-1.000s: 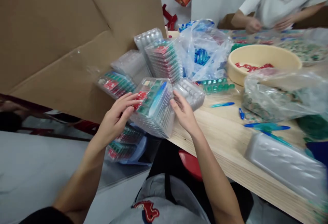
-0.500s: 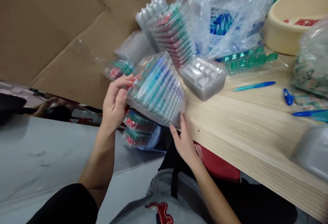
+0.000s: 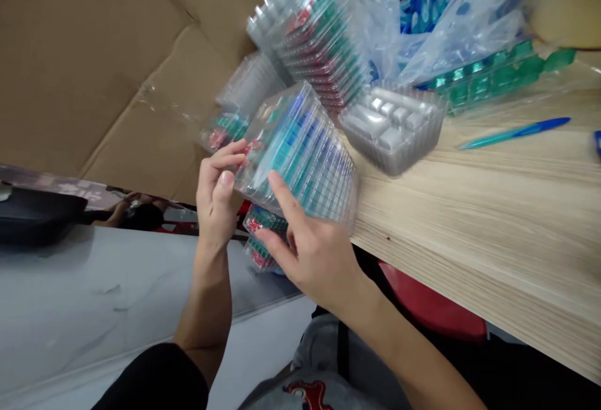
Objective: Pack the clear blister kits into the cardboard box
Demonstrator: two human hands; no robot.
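Note:
A tilted stack of clear plastic trays (image 3: 310, 159) holding blue and teal pens with red and green pieces sits at the table's left edge. My left hand (image 3: 217, 200) is against the stack's left side, fingertips touching its edge and thumb apart. Across the near side reaches my right hand (image 3: 323, 260), index finger stretched onto the top tray by a pen, thumb spread below. Behind stands a taller stack of filled trays (image 3: 323, 47). To the right lies a stack of empty clear trays (image 3: 394, 128).
Smaller filled trays (image 3: 260, 253) sit below the table edge. A cardboard sheet (image 3: 103, 53) rises at left. On the wooden table (image 3: 493, 222) are a loose blue pen (image 3: 516, 133), a green strip of pieces (image 3: 502, 78), a plastic bag of blue parts (image 3: 385, 28) and a cream tub (image 3: 568, 9).
My right hand has moved from the stack's lower right corner up and left onto the top tray. My left hand stays at the left side. The view has shifted slightly.

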